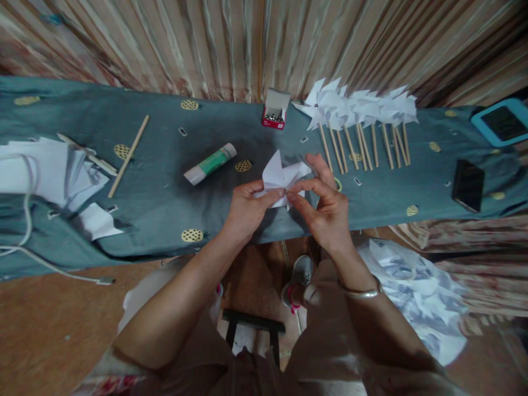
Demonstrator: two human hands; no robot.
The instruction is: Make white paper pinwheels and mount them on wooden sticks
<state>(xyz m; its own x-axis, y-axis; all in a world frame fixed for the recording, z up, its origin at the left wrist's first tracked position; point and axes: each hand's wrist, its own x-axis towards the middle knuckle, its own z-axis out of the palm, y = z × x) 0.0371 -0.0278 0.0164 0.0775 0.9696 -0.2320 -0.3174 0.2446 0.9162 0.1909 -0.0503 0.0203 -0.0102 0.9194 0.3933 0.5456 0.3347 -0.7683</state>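
A white paper pinwheel [284, 175] with folded blades is held between my two hands, just above the front part of the table. My left hand [248, 208] pinches it from the left, thumb pressed near its centre. From the right, thumb and index finger of my right hand [325, 206] meet at the same centre point; whatever small thing they may pinch there is hidden. A glue stick [210, 163] with a green label lies left of my hands. Behind them stands an opened small red box [274, 116] with shiny metal pins inside.
Several finished pinwheels on sticks [363, 107] lie in a row at the back right. A loose stick [128, 156], paper sheets [37, 168] and a white cable [28, 214] lie left. A phone [468, 185] and blue-framed tablet [505, 122] are right. A plastic bag [421, 297] sits below.
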